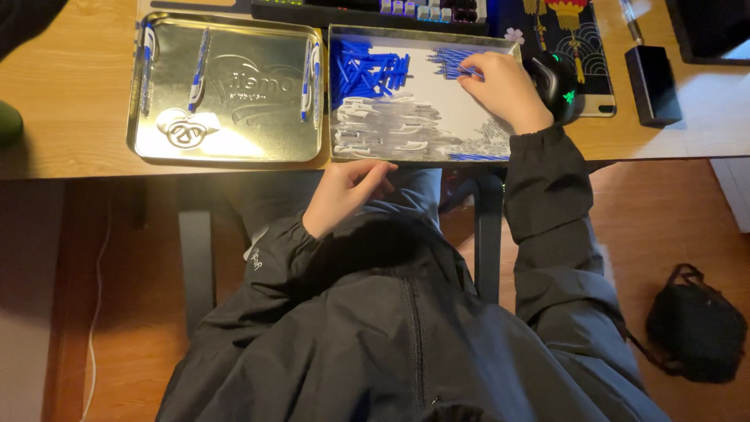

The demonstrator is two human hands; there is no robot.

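My right hand [500, 90] reaches into the right metal tray [422, 31], fingertips down on a pile of thin blue rods [445, 59] at its far right corner. I cannot tell whether it pinches one. The same tray holds a heap of thicker blue pieces [367, 70] at the far left and several whitish clear pieces [383, 125] along the near side. My left hand [344, 195] hangs just below the table edge by that tray's front rim, fingers loosely curled, with nothing visible in it. The left metal tray [226, 156] holds three blue-and-white pens [199, 70].
Both trays sit on a wooden desk [70, 94]. A keyboard [375, 9] lies behind them. A black mouse [556, 82] on a patterned pad is just right of my right hand, and a black box [652, 82] lies further right. A black bag [695, 324] sits on the floor.
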